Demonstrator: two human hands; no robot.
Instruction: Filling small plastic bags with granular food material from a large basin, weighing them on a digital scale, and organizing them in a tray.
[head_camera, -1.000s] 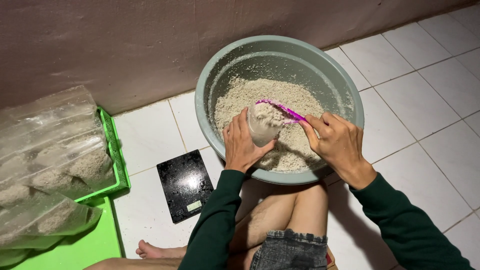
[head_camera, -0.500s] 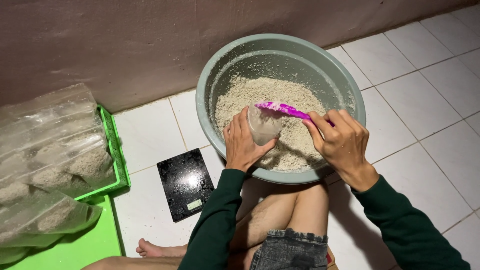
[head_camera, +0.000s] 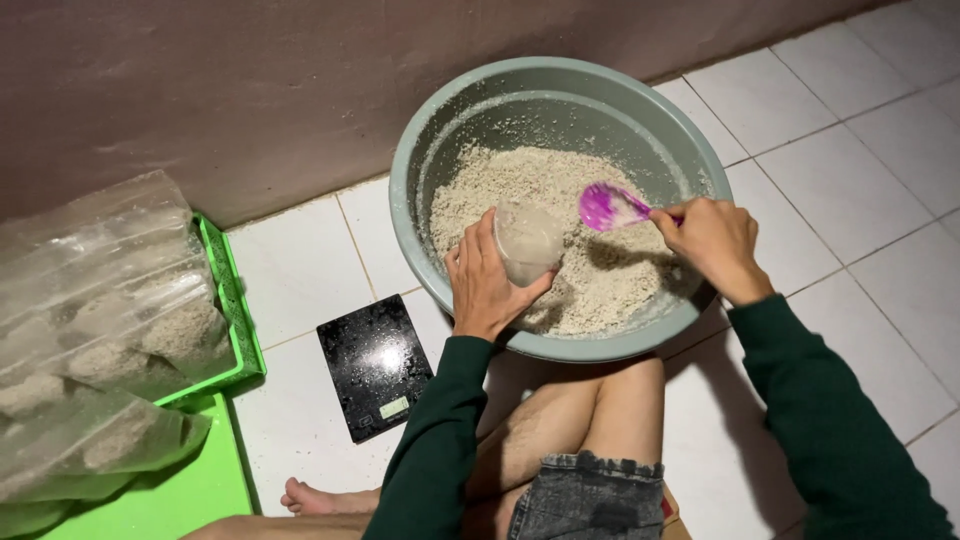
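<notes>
Fingers of left hand (head_camera: 484, 285) wrap small clear bag (head_camera: 527, 240) over grain in basin (head_camera: 420, 150); right hand (head_camera: 712, 240) grips pink scoop (head_camera: 608, 207). Best keep bag mouth open, upright, scoop close

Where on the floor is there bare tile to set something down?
Bare tile lies right of the grey basin, toward the far corner, and between the black scale and green crate. It is crowded inside the basin, where left hand holds a clear bag and right hand a pink scoop.
</notes>
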